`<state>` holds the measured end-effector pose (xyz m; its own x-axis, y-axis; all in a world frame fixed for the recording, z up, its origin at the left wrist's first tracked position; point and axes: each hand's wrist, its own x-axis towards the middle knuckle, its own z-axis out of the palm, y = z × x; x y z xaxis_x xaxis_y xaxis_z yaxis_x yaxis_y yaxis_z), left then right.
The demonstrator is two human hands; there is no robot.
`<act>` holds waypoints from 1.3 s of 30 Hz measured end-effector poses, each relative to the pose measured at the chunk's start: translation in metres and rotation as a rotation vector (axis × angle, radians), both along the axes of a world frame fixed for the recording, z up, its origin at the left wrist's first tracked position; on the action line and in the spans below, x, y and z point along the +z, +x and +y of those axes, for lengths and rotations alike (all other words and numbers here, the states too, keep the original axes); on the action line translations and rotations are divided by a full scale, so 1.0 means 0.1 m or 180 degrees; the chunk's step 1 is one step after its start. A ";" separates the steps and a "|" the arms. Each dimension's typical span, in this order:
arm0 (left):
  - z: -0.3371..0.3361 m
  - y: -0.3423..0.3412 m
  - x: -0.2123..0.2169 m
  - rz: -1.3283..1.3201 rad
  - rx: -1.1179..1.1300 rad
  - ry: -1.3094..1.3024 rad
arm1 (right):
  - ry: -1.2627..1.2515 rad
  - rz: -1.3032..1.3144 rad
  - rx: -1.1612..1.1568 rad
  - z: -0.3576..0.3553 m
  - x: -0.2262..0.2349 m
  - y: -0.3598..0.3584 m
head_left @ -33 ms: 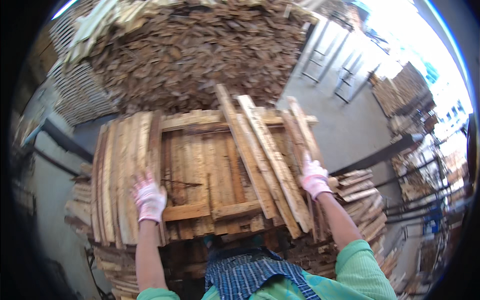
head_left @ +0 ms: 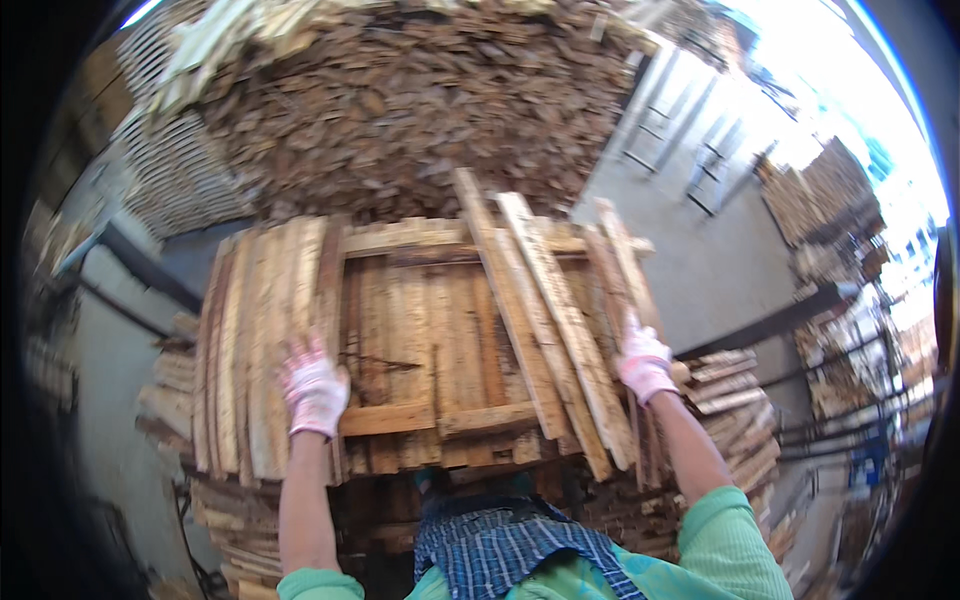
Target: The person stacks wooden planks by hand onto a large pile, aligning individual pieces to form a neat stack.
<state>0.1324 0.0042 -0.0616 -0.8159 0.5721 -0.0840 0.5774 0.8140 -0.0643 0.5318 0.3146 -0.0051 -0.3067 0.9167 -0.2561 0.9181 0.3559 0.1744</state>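
My left hand [head_left: 315, 390], in a pale glove with pinkish marks, lies with fingers spread on the row of wooden slats [head_left: 265, 340] at the left. My right hand [head_left: 645, 365], gloved alike, rests on the outer loose slats [head_left: 622, 265] at the right, fingers stretched forward and somewhat blurred. Between my hands, several loose slats [head_left: 562, 320] lie at a slant across the lower layer of boards [head_left: 410, 320]. A crosspiece [head_left: 385, 418] runs along the near side of that layer, and another [head_left: 400, 240] along the far side.
Behind the slats rises a large pile of stacked wood [head_left: 420, 110]. More wood pieces are stacked below at the near left [head_left: 230, 520] and near right [head_left: 735, 400]. Dark bars stick out at the left [head_left: 145, 265] and right [head_left: 770, 318]. Metal frames [head_left: 705, 180] stand on the grey floor.
The whole view has shifted slightly, so the scene sits a little farther right. Both hands keep about the same places on the slats.
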 end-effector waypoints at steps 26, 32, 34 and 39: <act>-2.37 -2.10 -0.09 -0.1472 0.1342 0.1230 | -0.1365 0.2006 0.0385 -1.95 -0.23 -3.72; -2.36 -2.18 -0.31 -0.1555 0.1071 0.1619 | -0.1291 0.1607 0.0864 -2.00 -0.37 -3.81; -2.57 -2.40 -0.59 -0.1383 0.1247 0.1830 | -0.1670 0.2097 0.0749 -1.87 -0.26 -3.63; -2.79 -2.59 -0.83 -0.1334 0.1159 0.2244 | -0.1753 0.2559 -0.0123 -1.38 0.69 -2.23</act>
<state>-0.1265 -0.2749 -0.1448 -0.9382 0.3153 -0.1428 0.1394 0.7220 0.6777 0.3089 0.1771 0.0640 -0.5496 0.7444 -0.3793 0.7032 0.1670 -0.6911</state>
